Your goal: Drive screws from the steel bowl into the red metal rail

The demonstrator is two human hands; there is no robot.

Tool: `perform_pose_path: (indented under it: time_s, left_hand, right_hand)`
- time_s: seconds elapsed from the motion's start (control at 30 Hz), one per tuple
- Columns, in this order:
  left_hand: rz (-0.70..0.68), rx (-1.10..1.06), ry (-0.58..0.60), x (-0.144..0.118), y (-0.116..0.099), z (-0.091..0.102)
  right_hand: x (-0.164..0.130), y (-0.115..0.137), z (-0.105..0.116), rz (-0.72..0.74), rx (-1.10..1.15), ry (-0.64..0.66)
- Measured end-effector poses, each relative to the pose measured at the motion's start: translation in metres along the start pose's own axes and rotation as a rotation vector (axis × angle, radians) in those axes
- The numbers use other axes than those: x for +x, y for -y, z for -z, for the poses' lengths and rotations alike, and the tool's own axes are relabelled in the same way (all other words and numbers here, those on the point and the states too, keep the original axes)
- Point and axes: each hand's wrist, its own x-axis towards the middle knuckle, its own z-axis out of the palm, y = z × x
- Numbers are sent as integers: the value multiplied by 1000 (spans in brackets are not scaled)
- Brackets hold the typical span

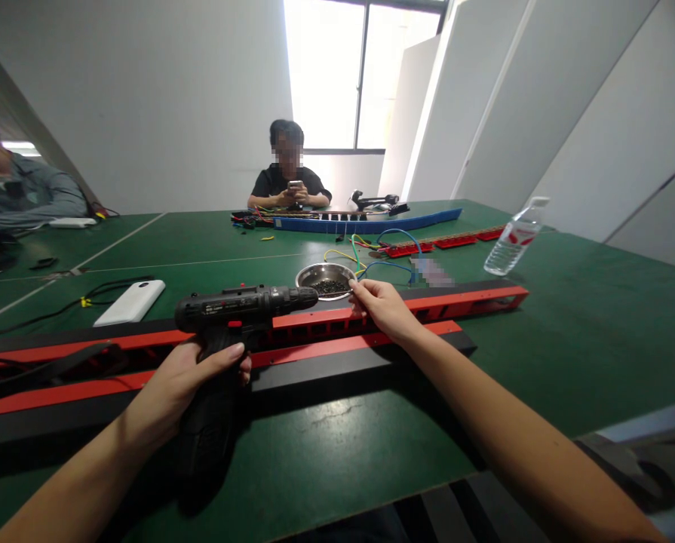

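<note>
The lower part of the cordless drill (240, 305) is hard to read: its grip and battery foot merge into a dark mass below the left hand (193, 373), and the bit at its nose cannot be made out against the metal bowl (326, 277) just beyond it. Whether the right hand (383, 305) pinches anything small is too fine to tell; its fingers (360, 294) are drawn together at the near rim of the bowl, which holds a heap of small dark pieces. The left hand's fingers are clamped around the drill's handle, thumb across the side, with the drill body lying level and pointing to the right over the long red-and-black rail (326, 332). That rail runs across the table (586, 324) from the left edge of the view, where it is cut off, to well past the right hand. A patch beyond the bowl is blurred out.

The table is covered in green with pale lines across it, in a room with plain white walls, slanted white panels on the right and a bright window (360, 72) at the far end.

A white power bank (130, 302) with a dark cable lies left of the drill, a plastic water bottle (512, 240) stands tilted on the right, and loose coloured wires (365, 253) trail behind the bowl toward more red strips and a blue rail (371, 222). A person (289, 177) in black sits at the far side holding a phone; another person's sleeve (29, 196) shows at the left edge.
</note>
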Motion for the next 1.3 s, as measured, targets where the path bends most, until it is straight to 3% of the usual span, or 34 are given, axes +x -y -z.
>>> perform_pose_path:
  time_s: [0.63, 0.8, 0.97, 1.17, 1.3]
  left_hand:
    - [21, 47, -12, 1, 0, -1]
    - [21, 14, -8, 2, 0, 2]
    - [57, -55, 68, 4, 2, 7]
    - [33, -122, 51, 6, 7, 9]
    - [105, -135, 54, 9, 7, 13]
  right_hand:
    - [-2, 3, 1, 35, -64, 26]
    - [-1, 2, 0, 38, -58, 27]
    - [-2, 2, 0, 38, -54, 34]
    - [-2, 2, 1, 33, -45, 36]
    - [-2, 3, 1, 13, -15, 55]
